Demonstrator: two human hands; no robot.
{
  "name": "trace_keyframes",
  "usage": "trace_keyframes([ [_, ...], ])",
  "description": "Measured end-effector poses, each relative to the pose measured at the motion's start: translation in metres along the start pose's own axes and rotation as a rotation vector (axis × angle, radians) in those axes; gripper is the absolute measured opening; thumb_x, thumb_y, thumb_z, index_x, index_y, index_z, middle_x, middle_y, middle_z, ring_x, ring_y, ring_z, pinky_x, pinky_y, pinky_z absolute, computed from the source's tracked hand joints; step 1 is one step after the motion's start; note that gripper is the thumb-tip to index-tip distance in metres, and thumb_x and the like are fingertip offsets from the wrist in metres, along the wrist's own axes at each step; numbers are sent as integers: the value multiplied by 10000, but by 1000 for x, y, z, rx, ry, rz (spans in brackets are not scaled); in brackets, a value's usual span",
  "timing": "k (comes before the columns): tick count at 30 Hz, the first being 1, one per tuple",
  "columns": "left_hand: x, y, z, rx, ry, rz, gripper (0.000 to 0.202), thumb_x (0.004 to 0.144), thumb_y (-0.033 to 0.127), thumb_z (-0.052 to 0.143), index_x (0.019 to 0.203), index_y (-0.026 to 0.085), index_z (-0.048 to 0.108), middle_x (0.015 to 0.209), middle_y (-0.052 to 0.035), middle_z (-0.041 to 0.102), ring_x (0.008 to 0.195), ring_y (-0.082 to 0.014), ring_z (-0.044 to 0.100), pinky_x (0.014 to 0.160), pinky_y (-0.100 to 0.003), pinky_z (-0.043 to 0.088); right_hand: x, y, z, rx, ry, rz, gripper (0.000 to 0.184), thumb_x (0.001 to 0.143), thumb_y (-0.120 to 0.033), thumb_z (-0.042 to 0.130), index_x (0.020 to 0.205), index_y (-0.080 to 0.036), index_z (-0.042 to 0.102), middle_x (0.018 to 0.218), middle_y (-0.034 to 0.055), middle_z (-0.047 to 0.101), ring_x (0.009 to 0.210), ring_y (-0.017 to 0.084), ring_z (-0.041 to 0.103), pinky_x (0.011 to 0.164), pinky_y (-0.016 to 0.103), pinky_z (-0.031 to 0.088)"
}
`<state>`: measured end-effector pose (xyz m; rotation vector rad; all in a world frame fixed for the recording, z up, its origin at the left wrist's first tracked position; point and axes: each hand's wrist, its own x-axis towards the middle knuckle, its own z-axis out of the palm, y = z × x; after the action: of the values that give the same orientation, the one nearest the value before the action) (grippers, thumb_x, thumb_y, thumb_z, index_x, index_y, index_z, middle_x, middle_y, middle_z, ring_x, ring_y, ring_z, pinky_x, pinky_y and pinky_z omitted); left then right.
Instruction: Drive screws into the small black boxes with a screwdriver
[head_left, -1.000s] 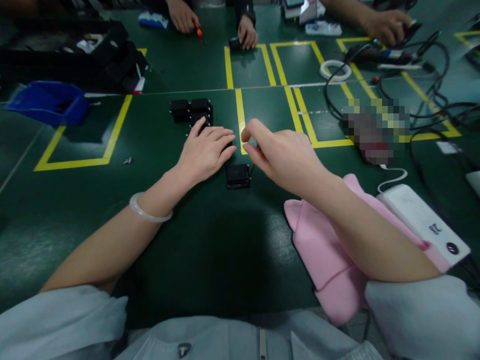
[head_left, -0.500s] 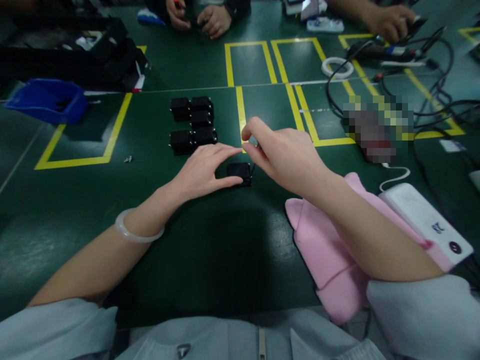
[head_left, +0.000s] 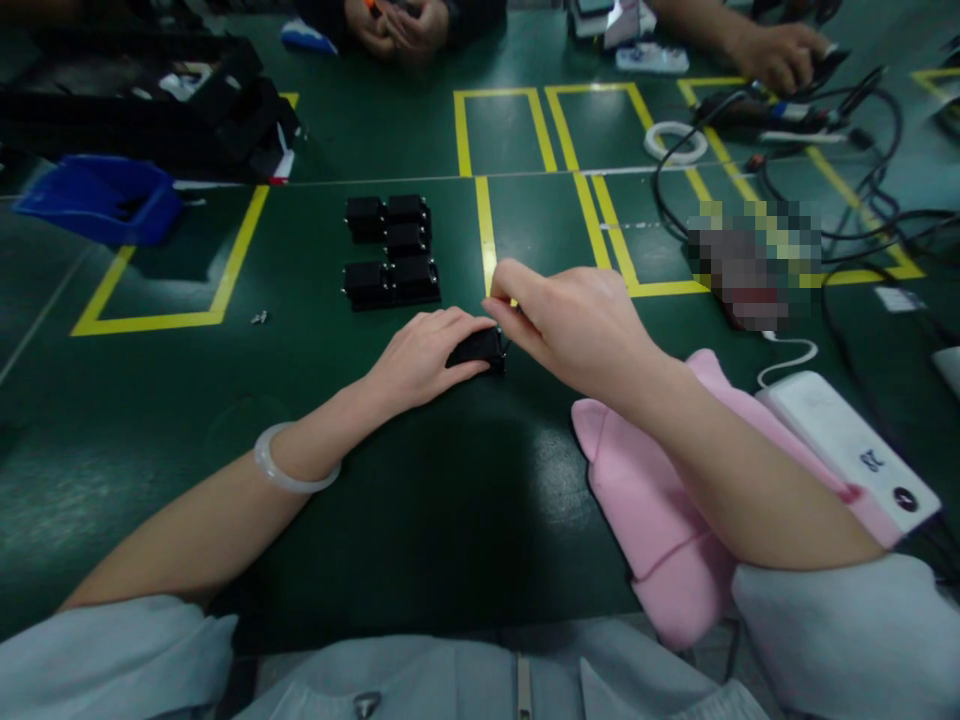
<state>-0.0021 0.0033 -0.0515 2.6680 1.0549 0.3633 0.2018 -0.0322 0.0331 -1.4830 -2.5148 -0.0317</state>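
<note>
My left hand (head_left: 424, 355) is closed around a small black block (head_left: 480, 348) on the green table (head_left: 420, 500), thumb and fingers gripping its left side. Pinched fingers of my right hand (head_left: 574, 325) meet the block's top right edge; whatever small thing they hold is too small to name. A cluster of several identical black blocks (head_left: 392, 250) sits just beyond my left hand. My right forearm rests on a pink cloth (head_left: 660, 520).
A blue bin (head_left: 101, 198) and black bags (head_left: 150, 105) lie at the far left. Cables (head_left: 825, 190), a white tape ring (head_left: 673, 141) and a white device (head_left: 847, 440) fill the right side. Other people's hands (head_left: 401, 22) work at the far edge.
My left hand drew back from the block cluster and closed on the single black block. My right hand lowered its pinched fingers onto that block.
</note>
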Motion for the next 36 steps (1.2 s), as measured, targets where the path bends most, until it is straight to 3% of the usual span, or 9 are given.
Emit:
trace_keyframes([
  [4, -3, -1, -1, 0, 0, -4, 468, 927, 453, 527, 1317, 194, 504, 1224, -113, 609, 1125, -293, 574, 943, -438, 451, -1, -2, 2, 33, 38, -30, 339, 975, -272, 273, 1228, -175, 477, 803, 13, 672, 651, 142, 596, 542, 252, 230],
  [5, -4, -1, -1, 2, -2, -11, 469, 927, 457, 526, 1317, 198, 505, 1210, -111, 614, 1112, -293, 579, 938, -439, 454, -1, -3, 2, 23, 52, -9, 327, 976, -293, 274, 1174, -175, 506, 765, 11, 669, 629, 141, 589, 543, 254, 217],
  [8, -7, -2, -3, 0, -14, -27, 471, 927, 472, 515, 1317, 208, 504, 1209, -109, 613, 1111, -296, 580, 942, -450, 456, 0, -5, 4, 2, 16, 6, 356, 989, -372, 265, 1123, -179, 532, 748, 19, 669, 645, 143, 590, 579, 247, 245],
  [13, -10, -3, -6, -9, -33, -40, 465, 928, 466, 514, 1317, 212, 501, 1222, -106, 611, 1125, -290, 576, 950, -452, 458, 0, -8, 6, 32, 17, 8, 312, 977, -277, 272, 1157, -181, 508, 808, 27, 675, 654, 140, 592, 582, 248, 266],
  [21, -14, -5, -7, -12, -31, -45, 491, 930, 463, 515, 1339, 193, 496, 1281, -117, 587, 1176, -301, 558, 997, -471, 441, 11, -13, 2, -36, -15, -4, 330, 990, -341, 269, 1137, -189, 522, 791, 48, 671, 721, 173, 627, 631, 257, 351],
  [26, -14, -5, -7, -54, -36, -69, 473, 929, 465, 516, 1325, 206, 507, 1296, -109, 580, 1200, -304, 545, 1012, -484, 438, 14, -18, -1, 3, 2, -40, 304, 966, -246, 298, 1206, -177, 471, 841, 48, 674, 690, 149, 618, 583, 239, 341],
  [32, -16, -6, -3, -56, -15, -78, 449, 919, 467, 535, 1267, 183, 538, 1256, -116, 598, 1168, -308, 563, 988, -482, 459, 12, -22, 3, -64, 15, -24, 337, 997, -325, 246, 1071, -181, 542, 758, 45, 662, 683, 151, 613, 615, 246, 343],
  [36, -16, -6, -1, -53, 1, -72, 455, 924, 443, 540, 1301, 189, 523, 1262, -109, 589, 1175, -301, 558, 993, -476, 456, 11, -20, 8, -73, 51, -18, 322, 991, -276, 258, 1173, -184, 507, 722, 18, 651, 638, 138, 600, 592, 232, 306],
])
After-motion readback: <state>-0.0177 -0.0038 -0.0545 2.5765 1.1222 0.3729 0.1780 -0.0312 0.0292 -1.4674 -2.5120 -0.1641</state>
